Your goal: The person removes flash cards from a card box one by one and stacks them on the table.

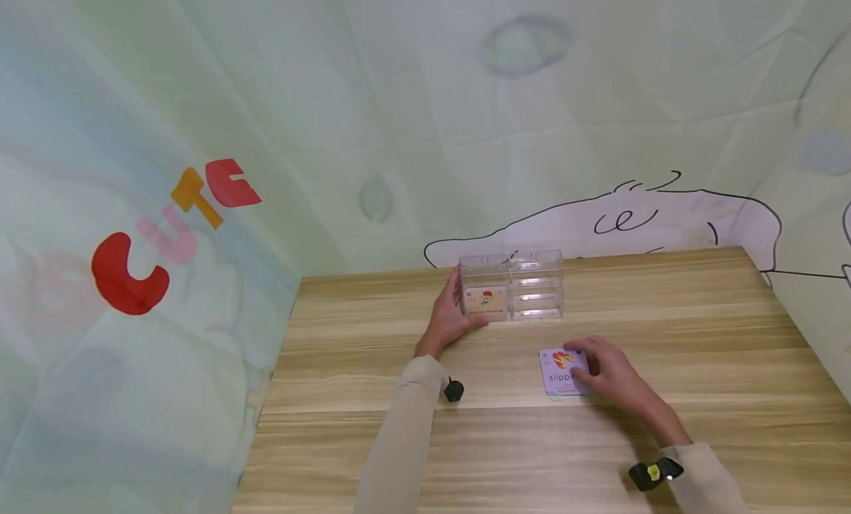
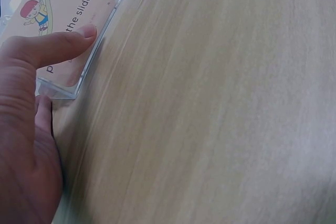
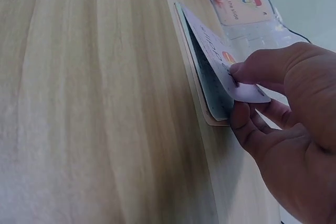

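A clear plastic card holder (image 1: 537,292) with two columns of slots stands near the table's back edge. Its left column carries an orange-pink "slide" card (image 1: 485,305) with a child drawn on it. My left hand (image 1: 452,320) grips the holder's left side, thumb over the card's lower part. Nearer the front right, my right hand (image 1: 613,375) pinches the edge of a lilac "slippers" card (image 1: 555,377), its last letters covered by the fingers. In the right wrist view that card tilts up from a greenish card (image 3: 212,90), with a pale orange card (image 3: 214,123) beneath.
The wood-grain table (image 1: 346,366) reaches back to a printed cloth backdrop (image 1: 372,130). At the left hangs another cloth side with coloured letters (image 1: 133,278). Dark wrist devices (image 1: 654,473) sit at both sleeves.
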{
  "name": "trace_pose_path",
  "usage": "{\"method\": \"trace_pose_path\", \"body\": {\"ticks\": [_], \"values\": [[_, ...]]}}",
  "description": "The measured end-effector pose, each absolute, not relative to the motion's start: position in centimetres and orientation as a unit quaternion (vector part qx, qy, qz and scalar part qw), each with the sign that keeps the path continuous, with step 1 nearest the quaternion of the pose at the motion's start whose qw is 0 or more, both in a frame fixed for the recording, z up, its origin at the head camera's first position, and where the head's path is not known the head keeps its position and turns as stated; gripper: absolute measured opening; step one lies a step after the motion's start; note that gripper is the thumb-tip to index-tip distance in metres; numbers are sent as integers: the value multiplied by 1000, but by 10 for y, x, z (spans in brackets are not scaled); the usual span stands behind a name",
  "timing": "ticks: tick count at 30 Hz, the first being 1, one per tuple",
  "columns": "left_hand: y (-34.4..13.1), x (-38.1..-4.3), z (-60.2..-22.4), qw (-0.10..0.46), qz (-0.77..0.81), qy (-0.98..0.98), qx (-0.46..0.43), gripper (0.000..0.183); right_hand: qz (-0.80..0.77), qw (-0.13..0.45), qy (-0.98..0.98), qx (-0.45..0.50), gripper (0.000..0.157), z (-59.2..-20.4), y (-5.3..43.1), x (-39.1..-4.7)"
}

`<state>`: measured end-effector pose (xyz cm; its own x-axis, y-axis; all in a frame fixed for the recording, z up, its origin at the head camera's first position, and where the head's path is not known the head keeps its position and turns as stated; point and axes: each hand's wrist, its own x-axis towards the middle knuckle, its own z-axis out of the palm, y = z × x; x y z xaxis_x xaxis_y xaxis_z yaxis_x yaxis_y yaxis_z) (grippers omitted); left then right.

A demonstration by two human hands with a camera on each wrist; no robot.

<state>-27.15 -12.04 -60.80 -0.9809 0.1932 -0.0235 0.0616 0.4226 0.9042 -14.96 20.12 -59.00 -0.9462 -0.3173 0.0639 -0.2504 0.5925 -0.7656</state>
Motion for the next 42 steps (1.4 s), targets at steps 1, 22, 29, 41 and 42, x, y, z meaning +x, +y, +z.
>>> {"method": "trace_pose_path", "body": {"ticks": [1,22,29,41,42], "values": [[-120,-272,-608,62,532,841,75,125,-417,39,894,-159,41,-590,201,-149],[-120,-272,-611,60,540,836,72,125,-365,36,914,-172,38,-590,197,-148],[-120,-272,-612,58,540,837,73,125,-353,34,919,-175,38,-586,196,-147],[-119,-271,-608,61,535,840,70,125,-345,47,925,-154,38,-588,195,-148],[-119,-271,-608,60,535,840,71,125,-345,45,925,-154,37,-588,195,-148]]}}
